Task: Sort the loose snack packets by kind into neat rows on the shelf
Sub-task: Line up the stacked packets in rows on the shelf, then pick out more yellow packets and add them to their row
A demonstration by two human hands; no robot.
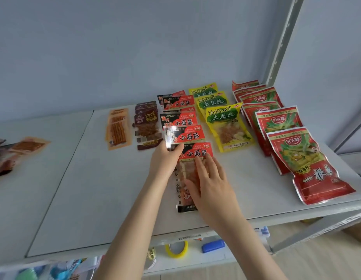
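Wall (115,47) behind was plain pale blue-grey under soft, even light. White shelf board (94,188) met a 2nd board (30,199) at a dark seam (74,150) on the left. 1 perforated grey metal upright (282,37) stood at right rear. Lower shelf (236,257) showed beneath the front edge; pale wood-tone floor (316,265) at lower right.

Bright, even, cool-white light, source not plain. Only faint, soft shadows on the pale grey shelf board (107,188). White glare patch on the glossy red-and-black plastic snack packets (185,136). Wide-angle bending of the grey metal upright post (284,37). Blurred: loose orange packets (24,147) at far left, bottom edge.
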